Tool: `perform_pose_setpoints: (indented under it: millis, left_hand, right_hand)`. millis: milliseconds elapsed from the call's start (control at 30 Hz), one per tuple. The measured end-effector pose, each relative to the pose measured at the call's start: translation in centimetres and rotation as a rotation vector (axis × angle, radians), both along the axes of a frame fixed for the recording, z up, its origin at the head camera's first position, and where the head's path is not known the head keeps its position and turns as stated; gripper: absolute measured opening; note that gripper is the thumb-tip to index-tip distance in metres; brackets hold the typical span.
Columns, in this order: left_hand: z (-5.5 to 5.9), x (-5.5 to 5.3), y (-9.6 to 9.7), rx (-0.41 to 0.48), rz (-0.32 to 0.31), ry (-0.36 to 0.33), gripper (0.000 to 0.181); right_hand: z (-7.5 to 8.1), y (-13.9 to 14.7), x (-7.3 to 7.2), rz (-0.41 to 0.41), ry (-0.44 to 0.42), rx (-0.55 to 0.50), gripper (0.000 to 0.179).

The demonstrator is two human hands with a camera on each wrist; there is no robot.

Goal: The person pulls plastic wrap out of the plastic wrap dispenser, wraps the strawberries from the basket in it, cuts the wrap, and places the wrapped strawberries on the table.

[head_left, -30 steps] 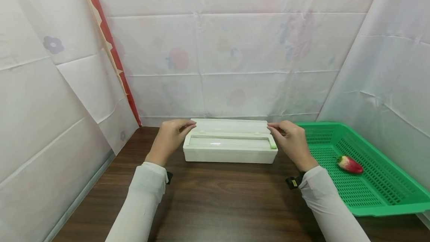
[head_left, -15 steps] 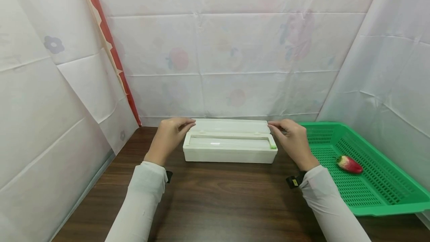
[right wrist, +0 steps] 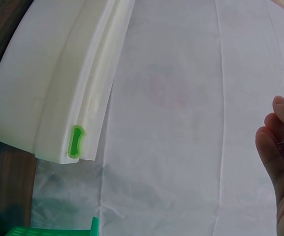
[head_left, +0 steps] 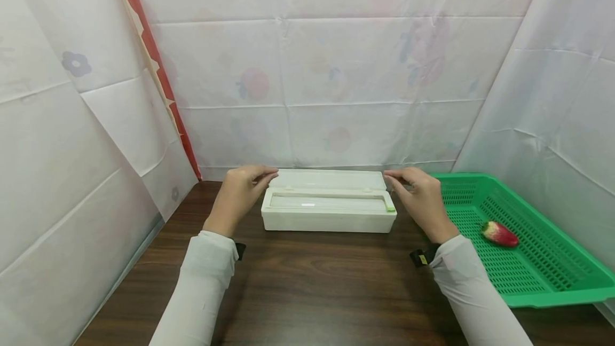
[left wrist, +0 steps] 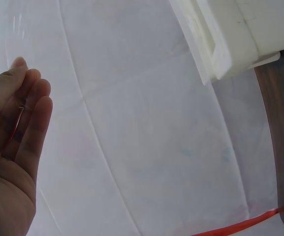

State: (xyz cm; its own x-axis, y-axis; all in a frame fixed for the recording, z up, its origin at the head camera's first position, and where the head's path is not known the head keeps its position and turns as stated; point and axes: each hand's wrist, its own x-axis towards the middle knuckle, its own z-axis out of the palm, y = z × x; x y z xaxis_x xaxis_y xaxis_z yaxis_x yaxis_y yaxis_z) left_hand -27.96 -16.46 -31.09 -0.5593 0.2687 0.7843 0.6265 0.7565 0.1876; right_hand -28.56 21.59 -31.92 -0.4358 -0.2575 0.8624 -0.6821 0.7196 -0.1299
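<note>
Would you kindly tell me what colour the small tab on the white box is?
The small tab is bright green, seen best in the right wrist view.

Room lies over the tabletop [head_left: 312,282] before the white box [head_left: 329,222]; a green basket [head_left: 557,299] obstructs the right.

The long white box [head_left: 329,222] sat below head-view centre, lid [head_left: 331,179] tipped back; clear film [left wrist: 18,25] glinted upper left, left wrist view.

White sheeting [head_left: 312,63] – creased, printed, woodgrain tabletop [head_left: 312,287]
</note>
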Motion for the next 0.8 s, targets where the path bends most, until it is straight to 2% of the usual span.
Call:
perform_pose_setpoints:
  millis: [800]
  left_hand:
    - [1.01,0.39,0.27,-0.022,0.021,0.050,0.016]
  right_hand:
    - [0.87,0.31,0.39,0.001,0.032,0.005,0.016]
